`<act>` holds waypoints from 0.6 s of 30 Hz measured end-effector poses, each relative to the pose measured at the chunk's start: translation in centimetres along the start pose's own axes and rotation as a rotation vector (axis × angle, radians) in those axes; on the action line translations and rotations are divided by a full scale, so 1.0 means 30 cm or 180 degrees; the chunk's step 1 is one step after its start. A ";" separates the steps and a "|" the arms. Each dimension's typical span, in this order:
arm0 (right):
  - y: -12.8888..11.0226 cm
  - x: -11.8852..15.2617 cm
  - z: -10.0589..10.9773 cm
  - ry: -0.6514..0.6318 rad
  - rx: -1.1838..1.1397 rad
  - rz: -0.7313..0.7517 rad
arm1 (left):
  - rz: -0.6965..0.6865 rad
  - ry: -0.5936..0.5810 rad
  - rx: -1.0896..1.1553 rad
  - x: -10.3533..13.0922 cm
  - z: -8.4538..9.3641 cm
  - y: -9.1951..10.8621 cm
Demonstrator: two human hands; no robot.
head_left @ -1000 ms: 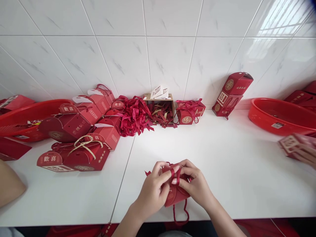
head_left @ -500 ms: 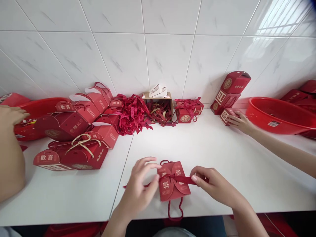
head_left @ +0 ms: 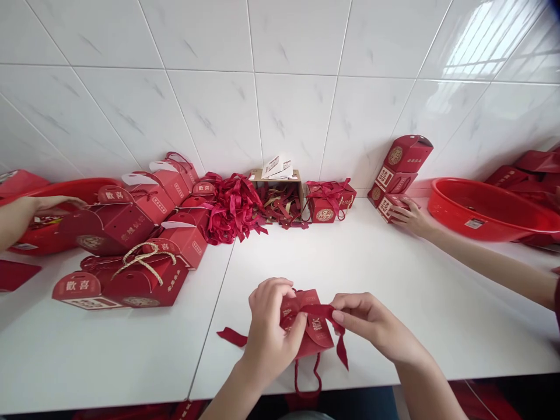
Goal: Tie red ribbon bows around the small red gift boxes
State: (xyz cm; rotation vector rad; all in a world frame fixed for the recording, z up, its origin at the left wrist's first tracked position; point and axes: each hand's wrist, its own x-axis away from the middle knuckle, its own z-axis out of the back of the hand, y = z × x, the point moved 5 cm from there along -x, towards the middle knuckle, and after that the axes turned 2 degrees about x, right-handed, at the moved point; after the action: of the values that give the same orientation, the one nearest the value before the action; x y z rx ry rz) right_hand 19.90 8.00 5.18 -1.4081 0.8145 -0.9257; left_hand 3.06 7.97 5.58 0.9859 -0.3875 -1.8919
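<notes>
Right fingers (head_left: 345, 302) pinched on ribbon (head_left: 322, 311) | box (head_left: 315, 335) at 9 o'clock — ribbon runs 9-to-3 | left fingers (head_left: 277, 294) half-curled over box, nearer — hold can't be told

The red folded box (head_left: 318, 338) is made of smooth card with a low-sheen finish and pale printed lettering. The dark red flat ribbon (head_left: 342, 353) is cloth with a soft, satin-like sheen. The dark red twisted cord handle (head_left: 308, 395) has a ribbed, rope-like texture. The white flat tabletop (head_left: 371, 262) is smooth. The grey-veined white square wall tiles (head_left: 301, 44) are glazed and glossy. The red round basin (head_left: 485, 226) is glossy plastic.
</notes>
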 end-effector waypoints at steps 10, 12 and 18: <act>0.049 -0.050 -0.090 0.0710 0.1133 0.0452 | 0.0039 0.0195 0.0025 0.014 0.006 -0.004; 0.049 -0.056 -0.106 0.0834 0.1123 0.0598 | 0.0136 -0.0006 0.0271 0.022 0.016 -0.004; 0.076 -0.048 -0.124 0.0928 0.1317 0.0805 | 0.1018 -0.0342 0.0590 0.075 0.046 -0.108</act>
State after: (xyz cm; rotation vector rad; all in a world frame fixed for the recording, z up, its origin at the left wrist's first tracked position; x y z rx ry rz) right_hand 16.05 7.54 2.73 -0.8032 0.9294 -1.0432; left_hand -0.46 7.53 3.36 0.8839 -0.7501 -1.6419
